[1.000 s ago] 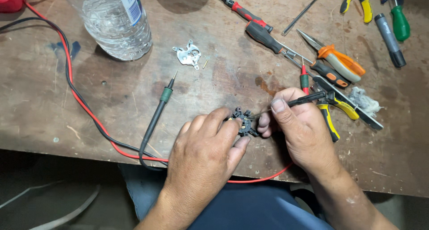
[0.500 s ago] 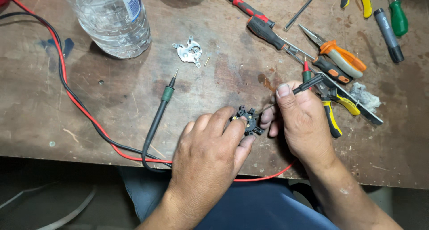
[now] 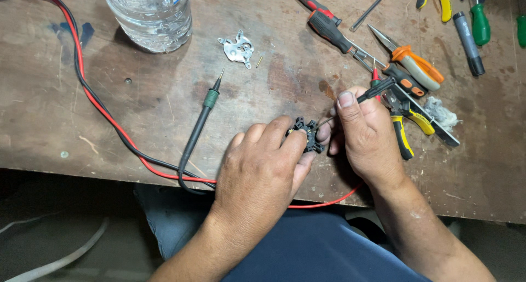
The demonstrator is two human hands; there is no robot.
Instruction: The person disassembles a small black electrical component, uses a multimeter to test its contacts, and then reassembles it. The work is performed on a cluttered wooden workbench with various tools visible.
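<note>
My left hand (image 3: 263, 167) pinches a small black plastic part (image 3: 307, 133) between thumb and fingers, just above the wooden bench (image 3: 164, 128) near its front edge. My right hand (image 3: 364, 134) grips a thin red-tipped meter probe (image 3: 378, 87), with the metal tip pointing left and touching the black part. A second probe, black with a green collar (image 3: 205, 109), lies loose on the bench to the left of my left hand, tip pointing away from me.
Red and black leads (image 3: 93, 106) curve across the left of the bench. A clear water bottle (image 3: 149, 13) stands at the back. A small metal bracket (image 3: 238, 46) lies mid-bench. Screwdrivers (image 3: 329, 24), orange-handled pliers (image 3: 416, 63) and yellow-handled pliers (image 3: 402, 134) crowd the right.
Both hands stay together on the black part with only slight shifts. The right hand's probe has tilted a little, and the view has drifted slightly.
</note>
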